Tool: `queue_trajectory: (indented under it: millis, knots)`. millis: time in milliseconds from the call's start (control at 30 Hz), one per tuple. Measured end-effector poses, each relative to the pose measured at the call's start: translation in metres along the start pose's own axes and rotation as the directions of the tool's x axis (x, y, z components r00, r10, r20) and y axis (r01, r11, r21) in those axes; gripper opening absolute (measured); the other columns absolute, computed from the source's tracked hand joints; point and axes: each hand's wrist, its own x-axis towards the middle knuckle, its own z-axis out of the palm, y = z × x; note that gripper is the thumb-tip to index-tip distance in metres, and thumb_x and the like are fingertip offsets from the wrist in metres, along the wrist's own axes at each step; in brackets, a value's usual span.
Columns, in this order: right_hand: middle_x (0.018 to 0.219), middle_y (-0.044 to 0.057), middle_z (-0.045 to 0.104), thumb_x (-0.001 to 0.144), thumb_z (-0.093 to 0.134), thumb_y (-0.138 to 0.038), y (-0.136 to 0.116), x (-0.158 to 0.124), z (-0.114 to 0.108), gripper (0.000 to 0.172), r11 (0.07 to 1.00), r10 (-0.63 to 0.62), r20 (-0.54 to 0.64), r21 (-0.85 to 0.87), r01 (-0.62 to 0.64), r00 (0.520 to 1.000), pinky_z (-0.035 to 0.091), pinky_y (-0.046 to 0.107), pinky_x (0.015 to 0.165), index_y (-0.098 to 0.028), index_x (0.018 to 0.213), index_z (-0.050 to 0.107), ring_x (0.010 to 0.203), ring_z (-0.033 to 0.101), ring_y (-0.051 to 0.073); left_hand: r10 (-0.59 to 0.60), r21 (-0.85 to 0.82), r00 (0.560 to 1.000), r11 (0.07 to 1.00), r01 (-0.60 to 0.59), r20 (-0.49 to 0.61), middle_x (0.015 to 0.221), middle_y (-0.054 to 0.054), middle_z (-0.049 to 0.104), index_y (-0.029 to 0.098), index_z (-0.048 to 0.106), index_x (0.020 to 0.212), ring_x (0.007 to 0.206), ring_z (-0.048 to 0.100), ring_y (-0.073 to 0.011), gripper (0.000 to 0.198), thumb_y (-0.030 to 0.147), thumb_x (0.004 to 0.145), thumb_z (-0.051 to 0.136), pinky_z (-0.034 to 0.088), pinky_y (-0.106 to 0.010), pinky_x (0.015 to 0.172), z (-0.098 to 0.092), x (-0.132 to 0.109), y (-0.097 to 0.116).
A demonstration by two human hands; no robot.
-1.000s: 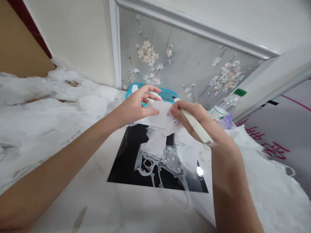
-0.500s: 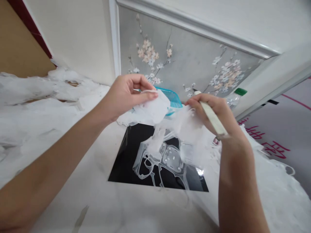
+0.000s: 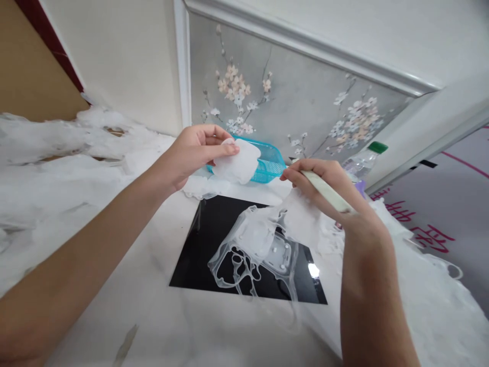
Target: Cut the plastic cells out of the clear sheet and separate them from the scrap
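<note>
My left hand [image 3: 208, 153] pinches a thin, white, rounded piece [image 3: 239, 162] between thumb and fingers, in front of a blue mesh basket [image 3: 269, 153]. Wrapped around a slim tool with a pale green handle [image 3: 328, 191] is my right hand [image 3: 324, 178]; a dark tip shows past its fingers, but the kind of tool is unclear. White translucent film [image 3: 301, 216] hangs just below the right fingers. Beneath the hands, a tangled translucent moulded piece with stringy loops [image 3: 248, 234] lies on a black sheet [image 3: 198, 244], partly overhanging its front edge.
White translucent material is heaped at the left [image 3: 46, 188] and the right [image 3: 431, 295]. A clear bottle with a green cap [image 3: 362, 160] stands behind my right hand. A framed flower panel [image 3: 305, 86] backs the white tabletop [image 3: 160, 326].
My left hand has shifted slightly left and down, with the white piece now turned flatter to view. The film under my right hand has dropped, and the stringy piece lies differently on the black sheet.
</note>
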Motion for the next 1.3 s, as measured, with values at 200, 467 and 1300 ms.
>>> queue_trajectory:
  millis: [200, 467, 1300]
  knots:
    - [0.058, -0.001, 0.05, 0.085, 0.054, -0.03, 0.004, 0.0, -0.001, 0.023, 0.999, -0.012, -0.023, -0.047, 0.011, 1.0, 0.03, 0.024, 0.048, -0.019, 0.066, 0.061, 0.048, 0.039, 0.009, 0.123, 0.658, 0.992, 0.748, -0.087, -0.009, 0.076, -0.002, 0.064, 0.021, 0.062, 0.067, 0.074, 0.058, -0.0188, 0.008, 0.028, 0.066, 0.064, 0.04, -0.029, 0.067, -0.017, 0.014, -0.052]
    - [0.057, -0.001, 0.05, 0.086, 0.052, -0.028, -0.004, -0.002, -0.002, 0.023, 0.996, 0.0, -0.063, -0.084, -0.006, 0.998, 0.031, 0.025, 0.051, -0.017, 0.069, 0.063, 0.05, 0.041, 0.01, -0.313, 0.637, 0.842, 0.769, -0.047, 0.44, 0.105, -0.008, 0.068, 0.023, 0.068, 0.093, 0.096, 0.061, -0.0266, 0.038, 0.051, 0.069, 0.063, 0.043, -0.03, 0.076, -0.01, 0.007, -0.047]
    - [0.057, -0.007, 0.043, 0.062, 0.068, -0.019, 0.015, 0.011, 0.022, 0.016, 0.999, 0.035, 0.093, 0.029, -0.038, 0.995, 0.032, 0.024, 0.056, -0.016, 0.068, 0.054, 0.055, 0.037, 0.008, 0.055, 0.235, 0.998, 0.971, -0.045, -0.036, 0.083, -0.003, 0.059, 0.019, 0.059, 0.077, 0.08, 0.058, -0.0168, 0.017, 0.036, 0.078, 0.06, 0.047, -0.032, 0.077, 0.007, -0.004, -0.001]
